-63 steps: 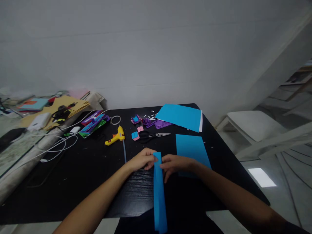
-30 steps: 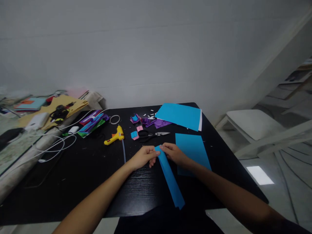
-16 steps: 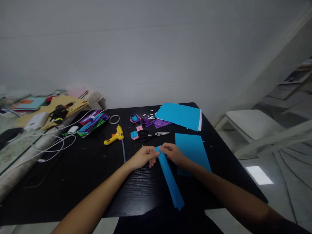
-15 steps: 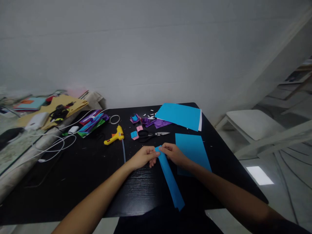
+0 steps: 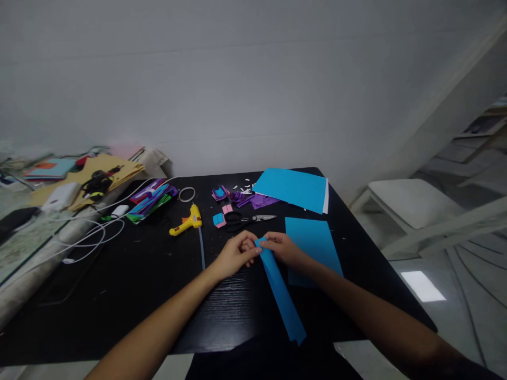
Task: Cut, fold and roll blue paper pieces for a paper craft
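A folded blue paper strip slants from my fingers down toward the table's front edge. My left hand pinches its upper left edge with thumb and curled fingers. On the other side of that same end, my right hand is closed on the strip, its thumb and fingertips near the left thumb. A flat blue sheet lies partly beneath my right wrist. Beyond my hands are black-handled scissors, lying with their blades pointing right.
On the black table lie a yellow glue gun, a roll of tape, blue and pink folded pieces, purple scraps and stacked blue sheets. Cables cross the left side. A white chair stands right.
The strip's upper end has shifted slightly right, and its lower end has swung a little right. My left hand has moved slightly up and right with it, still gripping.
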`<state>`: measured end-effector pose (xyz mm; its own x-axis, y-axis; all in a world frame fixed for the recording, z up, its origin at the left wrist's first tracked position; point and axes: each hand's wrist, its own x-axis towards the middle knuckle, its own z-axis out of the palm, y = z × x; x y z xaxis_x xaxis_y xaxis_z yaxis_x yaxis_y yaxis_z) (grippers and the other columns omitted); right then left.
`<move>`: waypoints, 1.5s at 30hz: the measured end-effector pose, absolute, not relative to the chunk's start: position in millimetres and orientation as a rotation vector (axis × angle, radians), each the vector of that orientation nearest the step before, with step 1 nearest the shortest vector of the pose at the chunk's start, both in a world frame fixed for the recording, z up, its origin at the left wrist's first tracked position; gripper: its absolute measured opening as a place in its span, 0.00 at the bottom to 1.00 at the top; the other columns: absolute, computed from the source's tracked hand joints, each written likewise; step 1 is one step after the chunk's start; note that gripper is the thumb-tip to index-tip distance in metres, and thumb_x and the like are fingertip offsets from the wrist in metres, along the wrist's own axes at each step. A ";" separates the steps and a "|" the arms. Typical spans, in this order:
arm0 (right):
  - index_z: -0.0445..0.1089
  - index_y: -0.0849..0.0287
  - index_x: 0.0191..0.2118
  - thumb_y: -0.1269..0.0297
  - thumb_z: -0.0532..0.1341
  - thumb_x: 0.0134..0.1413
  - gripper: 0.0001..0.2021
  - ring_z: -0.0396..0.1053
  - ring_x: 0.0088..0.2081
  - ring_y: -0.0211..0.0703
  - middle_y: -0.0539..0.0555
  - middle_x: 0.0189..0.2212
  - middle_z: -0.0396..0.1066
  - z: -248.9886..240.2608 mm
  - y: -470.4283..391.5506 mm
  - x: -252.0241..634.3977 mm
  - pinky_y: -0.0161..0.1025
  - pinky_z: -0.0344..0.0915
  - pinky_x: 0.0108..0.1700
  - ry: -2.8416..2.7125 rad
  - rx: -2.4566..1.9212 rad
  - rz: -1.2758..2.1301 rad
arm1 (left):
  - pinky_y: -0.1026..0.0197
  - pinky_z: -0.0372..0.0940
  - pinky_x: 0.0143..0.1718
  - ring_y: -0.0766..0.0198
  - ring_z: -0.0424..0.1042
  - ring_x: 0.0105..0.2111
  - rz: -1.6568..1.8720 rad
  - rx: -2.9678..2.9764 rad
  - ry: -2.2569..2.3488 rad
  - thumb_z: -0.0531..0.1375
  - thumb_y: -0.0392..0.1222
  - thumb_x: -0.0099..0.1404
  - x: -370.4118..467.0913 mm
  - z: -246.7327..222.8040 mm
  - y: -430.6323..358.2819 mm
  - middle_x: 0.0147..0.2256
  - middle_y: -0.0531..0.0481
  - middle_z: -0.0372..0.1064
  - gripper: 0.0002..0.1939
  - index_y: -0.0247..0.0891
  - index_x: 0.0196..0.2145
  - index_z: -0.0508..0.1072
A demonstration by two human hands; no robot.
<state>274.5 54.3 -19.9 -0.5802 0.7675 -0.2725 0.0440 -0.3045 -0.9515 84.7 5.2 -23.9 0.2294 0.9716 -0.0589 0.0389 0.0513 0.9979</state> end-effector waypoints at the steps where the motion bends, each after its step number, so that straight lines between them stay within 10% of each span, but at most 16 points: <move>1: 0.70 0.59 0.29 0.51 0.70 0.46 0.16 0.58 0.24 0.35 0.45 0.21 0.65 -21.5 55.3 274.4 0.35 0.53 0.28 -1.427 -1.032 1.950 | 0.67 0.68 0.23 0.67 0.72 0.24 1.007 1.298 1.088 0.69 0.53 0.59 84.1 -23.6 5.4 0.28 0.55 0.70 0.23 0.36 0.45 0.71; 45: 0.73 0.60 0.32 0.53 0.71 0.45 0.15 0.69 0.24 0.39 0.48 0.21 0.73 -27.0 64.6 278.4 0.35 0.65 0.29 -1.429 -1.009 2.096 | 0.68 0.65 0.30 0.67 0.73 0.27 1.112 1.640 1.218 0.70 0.48 0.60 79.2 -22.0 3.9 0.30 0.49 0.78 0.17 0.36 0.44 0.82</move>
